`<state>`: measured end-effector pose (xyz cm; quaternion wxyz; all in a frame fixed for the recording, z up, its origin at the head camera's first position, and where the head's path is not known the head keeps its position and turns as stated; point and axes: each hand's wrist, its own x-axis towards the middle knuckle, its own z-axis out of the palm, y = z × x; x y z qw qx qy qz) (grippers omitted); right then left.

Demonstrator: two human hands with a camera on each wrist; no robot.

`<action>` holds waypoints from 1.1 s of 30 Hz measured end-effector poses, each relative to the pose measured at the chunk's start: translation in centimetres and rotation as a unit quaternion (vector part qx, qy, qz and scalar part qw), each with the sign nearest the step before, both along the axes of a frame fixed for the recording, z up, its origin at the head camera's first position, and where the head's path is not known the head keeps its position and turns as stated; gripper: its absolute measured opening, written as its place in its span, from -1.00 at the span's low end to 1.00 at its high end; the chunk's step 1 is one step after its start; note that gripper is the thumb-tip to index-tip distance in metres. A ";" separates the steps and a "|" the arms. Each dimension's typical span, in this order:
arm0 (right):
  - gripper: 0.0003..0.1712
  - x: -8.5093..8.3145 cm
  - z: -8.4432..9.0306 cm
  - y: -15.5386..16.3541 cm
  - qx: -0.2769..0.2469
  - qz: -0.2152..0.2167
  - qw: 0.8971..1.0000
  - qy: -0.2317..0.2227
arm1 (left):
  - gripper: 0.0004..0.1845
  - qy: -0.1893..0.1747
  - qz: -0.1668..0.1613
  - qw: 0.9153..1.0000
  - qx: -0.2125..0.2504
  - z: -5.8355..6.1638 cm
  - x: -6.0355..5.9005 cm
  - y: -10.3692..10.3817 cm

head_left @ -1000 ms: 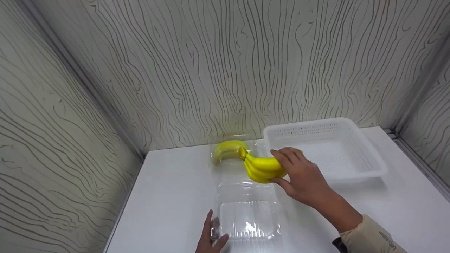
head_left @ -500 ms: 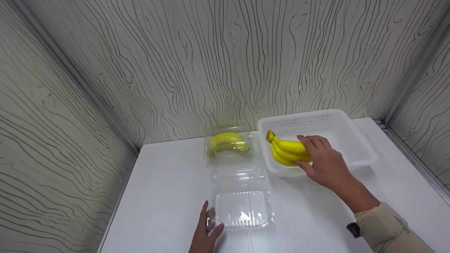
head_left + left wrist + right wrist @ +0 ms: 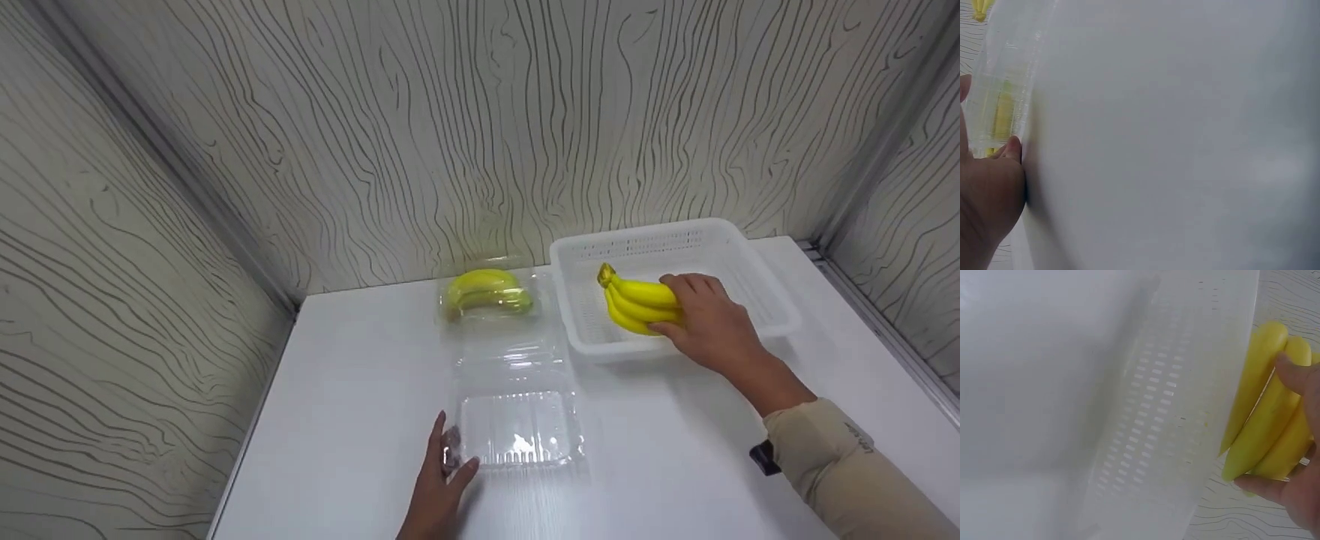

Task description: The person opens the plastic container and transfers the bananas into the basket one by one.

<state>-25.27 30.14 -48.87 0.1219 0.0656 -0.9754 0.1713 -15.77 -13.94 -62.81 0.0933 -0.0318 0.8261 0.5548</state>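
Note:
My right hand (image 3: 709, 321) grips a yellow bunch of bananas (image 3: 636, 300) over the near left part of a white perforated basket (image 3: 757, 289). The right wrist view shows the bananas (image 3: 1264, 410) held by thumb and fingers beside the basket wall (image 3: 1168, 416). An open clear plastic clamshell box (image 3: 514, 390) lies on the white table (image 3: 352, 390); its far half holds another banana bunch (image 3: 486, 291). My left hand (image 3: 442, 480) presses on the near left corner of the clamshell, and its thumb (image 3: 1013, 149) touches the clear plastic edge (image 3: 1005, 73).
Wood-grain panels wall in the table at the left, back and right. The basket stands at the back right, close to the clamshell's right side. Bare tabletop lies to the left of the clamshell and in front of the basket.
My right hand has carried the banana bunch from above the clamshell rightward into the basket. The left hand has stayed on the clamshell corner.

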 end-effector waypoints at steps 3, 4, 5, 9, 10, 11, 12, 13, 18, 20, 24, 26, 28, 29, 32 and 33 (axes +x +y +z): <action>-0.21 -1.2 0.0 0.0 -0.012 -0.007 0.999 -0.040 | 0.09 0.002 0.004 1.000 -0.010 0.2 -0.2 0.0; -0.21 -1.7 0.0 -0.1 -0.017 -0.010 0.998 -0.053 | 0.09 0.003 0.005 1.000 -0.014 0.3 -0.3 0.0; -0.20 -2.1 0.0 -0.2 -0.022 -0.013 0.998 -0.066 | 0.08 0.004 0.008 1.000 -0.018 0.3 -0.4 -0.1; -0.18 -3.9 0.1 -0.8 -0.034 -0.024 0.994 -0.101 | 0.06 0.013 0.017 0.999 -0.036 0.5 -0.6 -0.2; -0.17 -4.3 0.1 -0.9 -0.035 -0.027 0.993 -0.106 | 0.06 0.014 0.019 0.999 -0.038 0.5 -0.6 -0.2; -0.15 -4.7 0.1 -1.1 -0.035 -0.030 0.993 -0.110 | 0.06 0.015 0.020 0.999 -0.039 0.6 -0.6 -0.2; -0.13 -5.0 0.1 -1.3 -0.034 -0.033 0.992 -0.115 | 0.06 0.015 0.021 0.999 -0.041 0.6 -0.6 -0.2; -0.11 -5.3 0.1 -1.5 -0.034 -0.037 0.992 -0.120 | 0.06 0.015 0.022 0.999 -0.042 0.5 -0.6 -0.2; -0.04 -6.7 -0.4 -2.6 -0.025 -0.053 0.989 -0.138 | 0.07 0.017 0.021 0.998 -0.048 0.4 -0.6 -0.2; -0.04 -7.3 -0.5 -3.1 -0.022 -0.054 0.988 -0.144 | 0.06 0.020 0.020 0.998 -0.052 0.4 -0.5 -0.1; -0.05 -8.2 -0.9 -4.1 -0.015 -0.049 0.985 -0.168 | 0.05 0.019 0.022 0.999 -0.044 0.3 -0.3 -0.1; -0.10 -8.6 -1.0 -4.5 -0.010 -0.047 0.983 -0.178 | 0.06 0.009 0.022 0.999 -0.037 0.3 -0.2 0.1; -0.18 -8.8 -1.0 -4.9 -0.006 -0.047 0.982 -0.182 | 0.07 -0.002 0.023 0.999 -0.028 0.4 0.0 0.2; -0.23 -8.8 -1.0 -5.0 -0.006 -0.048 0.982 -0.183 | 0.07 -0.007 0.023 0.999 -0.026 0.4 0.0 0.3; -0.35 -8.8 -1.1 -5.3 -0.017 -0.052 0.982 -0.184 | 0.07 -0.008 0.023 0.999 -0.026 0.4 0.1 0.5; -0.36 -8.8 -1.1 -5.3 -0.019 -0.051 0.981 -0.185 | 0.07 -0.007 0.024 0.999 -0.026 0.4 0.1 0.5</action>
